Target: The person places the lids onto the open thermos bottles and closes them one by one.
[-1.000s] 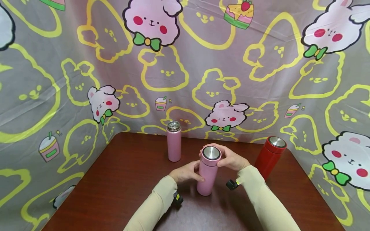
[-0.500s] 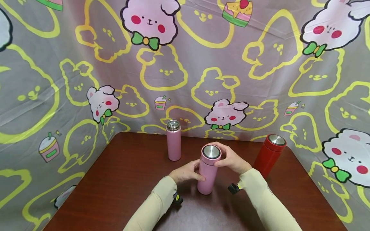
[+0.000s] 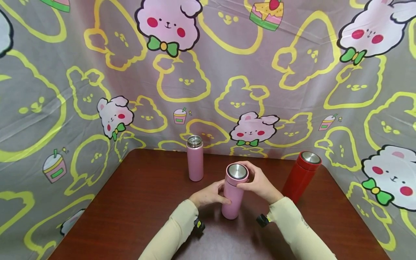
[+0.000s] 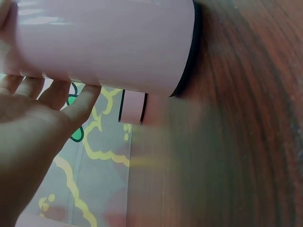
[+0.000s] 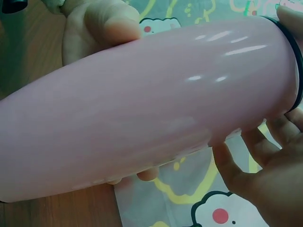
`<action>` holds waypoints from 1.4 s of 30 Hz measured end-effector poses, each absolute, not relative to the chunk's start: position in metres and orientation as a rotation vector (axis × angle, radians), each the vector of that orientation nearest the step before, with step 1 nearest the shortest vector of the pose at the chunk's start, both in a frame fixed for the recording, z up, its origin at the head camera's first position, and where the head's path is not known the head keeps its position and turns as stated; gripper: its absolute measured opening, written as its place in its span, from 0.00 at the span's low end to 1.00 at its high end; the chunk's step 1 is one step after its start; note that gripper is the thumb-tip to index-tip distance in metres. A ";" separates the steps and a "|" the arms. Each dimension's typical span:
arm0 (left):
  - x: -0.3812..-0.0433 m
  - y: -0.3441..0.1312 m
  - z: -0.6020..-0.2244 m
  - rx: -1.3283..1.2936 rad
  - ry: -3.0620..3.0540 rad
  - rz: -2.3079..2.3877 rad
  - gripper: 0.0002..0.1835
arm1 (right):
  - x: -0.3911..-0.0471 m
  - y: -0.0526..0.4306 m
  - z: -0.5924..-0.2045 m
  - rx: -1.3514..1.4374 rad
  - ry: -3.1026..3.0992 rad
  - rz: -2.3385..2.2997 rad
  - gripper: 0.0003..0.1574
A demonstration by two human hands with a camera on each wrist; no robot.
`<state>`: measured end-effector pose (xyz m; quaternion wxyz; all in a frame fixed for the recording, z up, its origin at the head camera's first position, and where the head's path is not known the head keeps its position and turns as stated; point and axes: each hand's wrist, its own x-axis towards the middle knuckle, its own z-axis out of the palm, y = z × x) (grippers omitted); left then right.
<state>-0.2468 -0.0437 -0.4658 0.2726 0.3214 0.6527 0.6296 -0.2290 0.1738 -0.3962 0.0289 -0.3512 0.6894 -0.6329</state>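
A pink thermos (image 3: pixel 234 198) with a steel-topped pink lid (image 3: pixel 237 172) stands upright near the middle of the wooden table. My left hand (image 3: pixel 209 194) wraps round its body from the left, thumb across the front; in the right wrist view that thumb and some fingertips show at either side of the body. My right hand (image 3: pixel 258 182) grips the lid from the right, its thumb on the front just under the steel top. In the left wrist view, the thermos (image 4: pixel 109 42) has a dark base ring close to the tabletop.
Behind to the left stands a second pink thermos (image 3: pixel 195 162) with its steel mouth uncovered. A red thermos (image 3: pixel 300 178) with its lid on stands to the right. In the left wrist view, a short pink black-edged cylinder (image 4: pixel 133 107) shows beyond the held thermos. A patterned curtain (image 3: pixel 191 94) hangs behind the table.
My right thumb has moved left across the front of the lid, and the right wrist has shifted slightly. My left hand keeps its grip; the thermos stays in nearly the same spot.
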 end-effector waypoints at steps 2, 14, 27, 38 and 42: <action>-0.247 -0.044 -0.465 0.864 1.755 1.692 0.36 | -0.228 0.174 -0.397 -1.070 2.131 -1.956 0.35; -0.251 -0.044 -0.463 0.870 1.725 1.672 0.37 | -0.244 0.183 -0.393 -1.213 1.654 -1.891 0.42; -0.260 -0.044 -0.466 0.883 1.682 1.564 0.39 | -0.268 0.179 -0.390 -1.359 1.400 -1.746 0.45; -0.259 -0.044 -0.465 0.887 1.707 1.564 0.38 | -0.268 0.181 -0.390 -1.338 1.585 -1.754 0.41; -0.258 -0.044 -0.467 0.889 1.718 1.582 0.38 | -0.259 0.182 -0.388 -1.281 1.742 -1.773 0.40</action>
